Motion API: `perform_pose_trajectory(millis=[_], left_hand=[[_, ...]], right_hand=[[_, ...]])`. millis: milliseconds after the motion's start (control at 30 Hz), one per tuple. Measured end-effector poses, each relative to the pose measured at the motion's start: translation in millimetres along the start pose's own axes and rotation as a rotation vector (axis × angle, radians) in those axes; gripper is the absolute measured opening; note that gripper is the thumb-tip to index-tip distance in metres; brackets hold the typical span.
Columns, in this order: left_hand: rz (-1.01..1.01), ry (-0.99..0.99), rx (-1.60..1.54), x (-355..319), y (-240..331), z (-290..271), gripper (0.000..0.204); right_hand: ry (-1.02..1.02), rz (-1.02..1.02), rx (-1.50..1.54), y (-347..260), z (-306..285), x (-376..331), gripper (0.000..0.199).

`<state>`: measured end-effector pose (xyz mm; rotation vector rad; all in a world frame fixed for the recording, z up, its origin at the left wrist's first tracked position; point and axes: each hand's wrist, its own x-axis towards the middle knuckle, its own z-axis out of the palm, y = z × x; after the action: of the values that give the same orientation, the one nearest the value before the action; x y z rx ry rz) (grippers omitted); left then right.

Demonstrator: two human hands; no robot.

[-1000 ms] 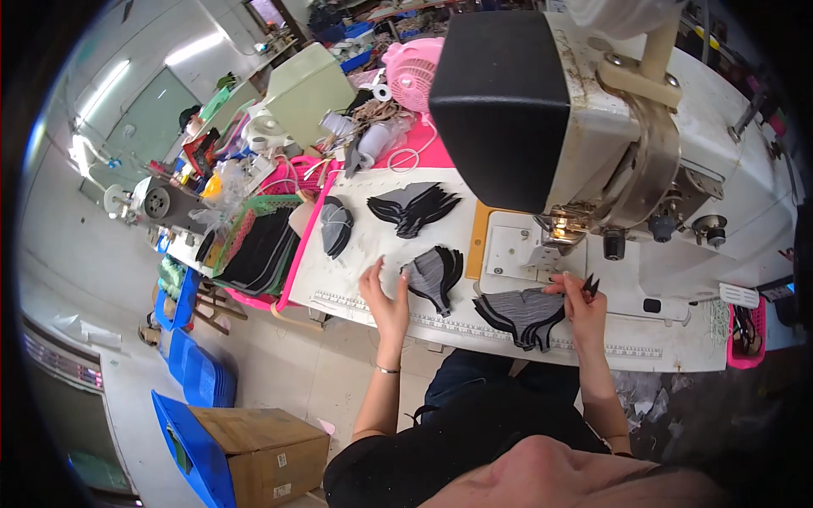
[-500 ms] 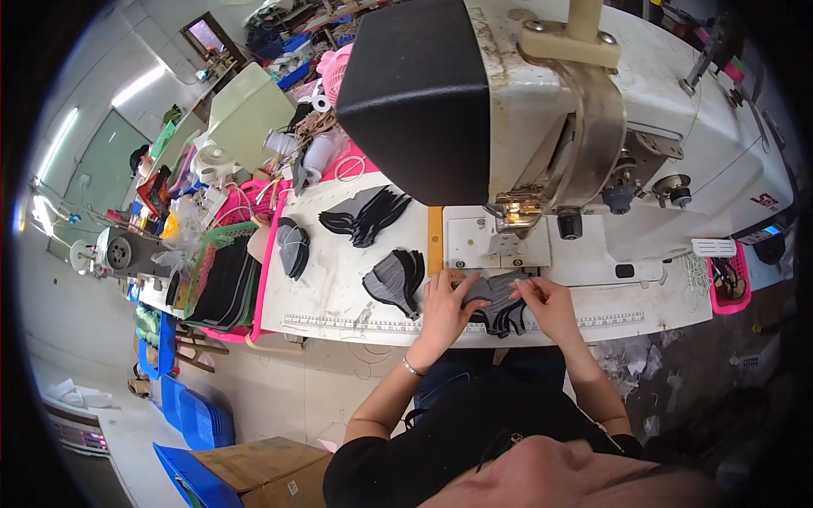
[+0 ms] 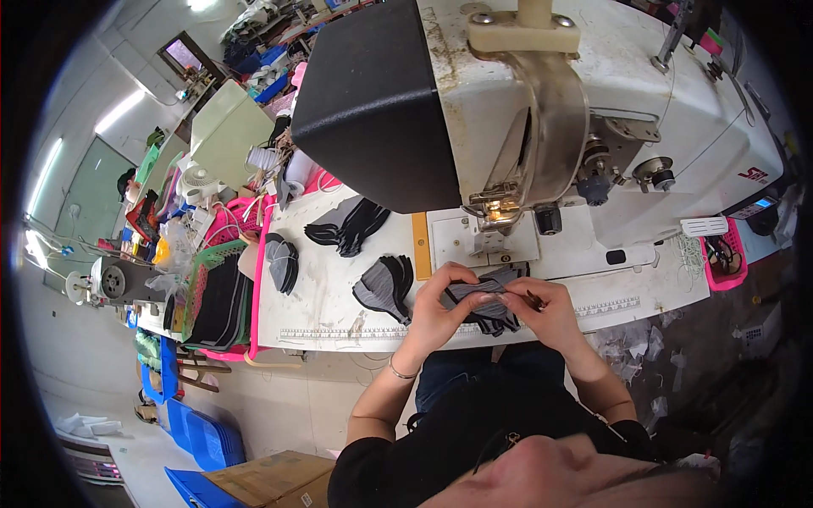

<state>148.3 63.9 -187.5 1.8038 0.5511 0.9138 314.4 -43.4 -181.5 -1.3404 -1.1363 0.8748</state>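
Observation:
Just in front of the sewing machine point(image 3: 500, 212), a stack of grey fabric pieces with black edging point(image 3: 506, 276) lies at the table's near edge. My left hand point(image 3: 449, 310) is closed on the left part of the top piece, thumb and fingers pinching it. My right hand point(image 3: 546, 315) pinches the same piece from the right, its fingertips close to the left thumb. A small dark thing shows at the right fingers, too small to name. Left of my hands lies another bundle of grey and black pieces point(image 3: 384, 288); a spread bundle point(image 3: 349, 225) lies farther back.
A round tied bundle point(image 3: 282, 264) lies at the table's left. Beyond it stand a pink-edged tray and a green basket point(image 3: 193, 284) with dark pieces. A printed ruler strip point(image 3: 339, 334) runs along the front edge. A pink basket point(image 3: 730, 267) hangs at the right end.
My hands have come closer together and now pinch the top piece between them, lifting its near part. The view has shifted slightly, so the machine appears farther left.

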Motion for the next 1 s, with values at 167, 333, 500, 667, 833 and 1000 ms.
perform_pose_trajectory(millis=[167, 333, 500, 667, 833, 1000], left_hand=[[-0.116, 0.144, -0.271, 0, -3, 14, 0.044], [-0.342, 0.167, -0.507, 3, -2, 25, 0.034], [-0.328, 0.197, -0.438, 24, -1, 21, 0.021], [-0.330, 0.142, -0.584, 59, -14, 7, 0.015], [-0.332, 0.066, -0.589, 78, -26, -2, 0.011], [-0.315, 0.052, -0.585, 84, -29, -3, 0.010]], right_hand=[[0.106, -0.092, -0.010, 2, 6, 4, 0.008], [0.214, -0.126, 0.084, 12, 11, 15, 0.009], [0.184, -0.011, 0.030, 9, 9, 33, 0.019], [0.076, 0.075, 0.055, 8, 6, 57, 0.028], [0.130, 0.086, 0.140, 7, 12, 67, 0.029], [0.143, 0.060, 0.163, 14, 15, 69, 0.029]])
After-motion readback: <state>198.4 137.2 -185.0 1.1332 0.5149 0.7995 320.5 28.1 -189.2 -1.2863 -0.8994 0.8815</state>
